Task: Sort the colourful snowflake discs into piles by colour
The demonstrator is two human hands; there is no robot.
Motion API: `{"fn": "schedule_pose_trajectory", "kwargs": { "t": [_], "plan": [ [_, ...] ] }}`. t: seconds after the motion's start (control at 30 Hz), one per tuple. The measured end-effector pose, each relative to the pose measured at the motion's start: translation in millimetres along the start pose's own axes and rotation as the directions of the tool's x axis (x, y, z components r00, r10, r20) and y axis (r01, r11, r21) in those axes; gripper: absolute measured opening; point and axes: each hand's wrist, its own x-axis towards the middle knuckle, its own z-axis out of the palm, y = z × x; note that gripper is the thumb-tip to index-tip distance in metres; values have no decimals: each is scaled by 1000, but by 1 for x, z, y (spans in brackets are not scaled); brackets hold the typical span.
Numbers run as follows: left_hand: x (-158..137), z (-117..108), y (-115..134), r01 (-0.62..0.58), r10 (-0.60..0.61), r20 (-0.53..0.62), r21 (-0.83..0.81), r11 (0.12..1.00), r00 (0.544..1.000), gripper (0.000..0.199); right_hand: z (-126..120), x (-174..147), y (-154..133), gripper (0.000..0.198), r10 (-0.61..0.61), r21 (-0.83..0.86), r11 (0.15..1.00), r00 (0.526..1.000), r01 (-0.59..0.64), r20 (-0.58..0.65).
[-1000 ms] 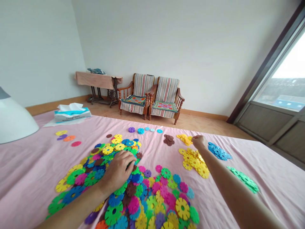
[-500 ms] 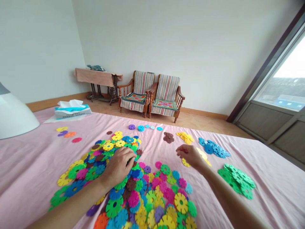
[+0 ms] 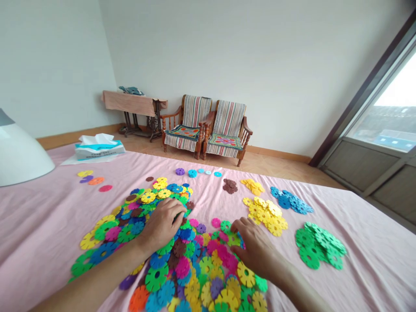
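Note:
A large mixed heap of notched plastic discs [image 3: 191, 286] in many colours lies on the pink cloth before me. My left hand [image 3: 165, 223] rests over the heap's middle, its fingers curled down and thumb close to them; whatever is under the fingertips is hidden. At the heap's right edge, my right hand [image 3: 255, 245] reaches down with thumb and fingers apart, nothing visibly gripped. Pink and green discs lie beneath and beside those fingers. Just beyond it is a pile of yellow discs [image 3: 266, 214].
Sorted piles sit to the right: green discs [image 3: 320, 247], blue discs [image 3: 290, 201], smaller yellow discs [image 3: 252, 186] and brown discs [image 3: 230, 186]. A tissue box [image 3: 99, 149] and a white rounded object [image 3: 22, 156] stand at the left. Two wooden chairs [image 3: 224, 145] are beyond the table.
My right hand has moved down and left, from over the yellow pile to the heap's right edge, and its fingers have spread. My left hand stays nearly still.

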Motion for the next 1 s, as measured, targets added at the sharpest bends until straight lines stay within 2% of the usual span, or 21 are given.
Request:
{"fn": "schedule_pose_trajectory", "kwargs": {
  "t": [0.13, 0.33, 0.6, 0.9, 1.0],
  "plan": [
    [0, 1, -1, -2, 2, 7, -4, 1000, 1000, 16, 0, 1, -3, 21, -5, 42, 999, 1000, 5, -2],
    [-1, 0, 0, -4, 4, 10, -1, 1000, 1000, 17, 8, 4, 2, 23, 52, 83, 995, 998, -51, -17],
    [0, 0, -1, -10, 10, 8, -4, 1000, 1000, 17, 18, 7, 11, 28, 67, 156, 986, 994, -53, -86],
    [0, 0, -1, -4, 4, 22, -1, 1000, 1000, 17, 20, 6, 9, 22, 82, 227, 972, 993, -60, -90],
    [0, 0, -1, -10, 10, 12, -2, 1000, 1000, 17, 19, 8, 13, 14, 95, 272, 960, 992, -70, -80]
  ]
}}
